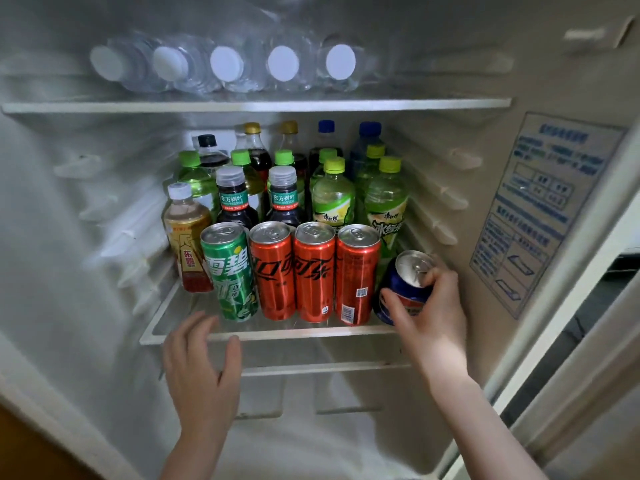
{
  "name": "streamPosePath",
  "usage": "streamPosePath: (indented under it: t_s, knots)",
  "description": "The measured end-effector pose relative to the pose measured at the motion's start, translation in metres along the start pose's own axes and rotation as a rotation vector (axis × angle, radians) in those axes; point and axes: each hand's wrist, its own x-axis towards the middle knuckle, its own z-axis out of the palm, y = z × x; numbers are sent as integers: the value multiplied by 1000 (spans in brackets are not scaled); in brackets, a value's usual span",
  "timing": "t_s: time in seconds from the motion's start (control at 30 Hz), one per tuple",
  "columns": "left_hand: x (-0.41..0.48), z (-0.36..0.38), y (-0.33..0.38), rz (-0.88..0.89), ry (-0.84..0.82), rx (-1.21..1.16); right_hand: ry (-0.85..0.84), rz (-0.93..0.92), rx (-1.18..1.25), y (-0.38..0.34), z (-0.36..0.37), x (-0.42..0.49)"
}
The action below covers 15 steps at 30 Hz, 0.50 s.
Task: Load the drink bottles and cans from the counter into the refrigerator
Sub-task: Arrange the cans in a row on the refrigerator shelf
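1. While the right hand (429, 306) clamps its fingers and thumb around a blue can (398, 285), the head view shows that can tilted, silver top toward the camera, at the right end of the refrigerator's (69, 237) middle shelf (277, 335).
2. The blue can sits just beside the rightmost of three red cans (313, 275).
3. The left hand (201, 362) holds nothing, with its fingers spread apart and relaxed at the shelf's front edge. Whether it touches the shelf cannot be told.
4. A green can (230, 271) stands upright left of the red cans, all side by side.
5. Behind the cans stand upright bottles (332, 195) with green, blue, gold, black and clear caps.
6. On the top shelf (256, 106), clear water bottles (284, 67) lie on their sides, white caps outward.
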Motion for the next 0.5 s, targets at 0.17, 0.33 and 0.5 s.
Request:
streamPosePath:
  t_s: [0.17, 0.33, 0.5]
  knots:
    - [29, -4, 69, 414, 73, -72, 156, -53, 77, -1, -12, -24]
    - [67, 7, 128, 685, -186, 23, 205, -71, 129, -11, -28, -46]
    - [99, 28, 158, 789, -446, 376, 118, -74, 247, -16, -39, -60]
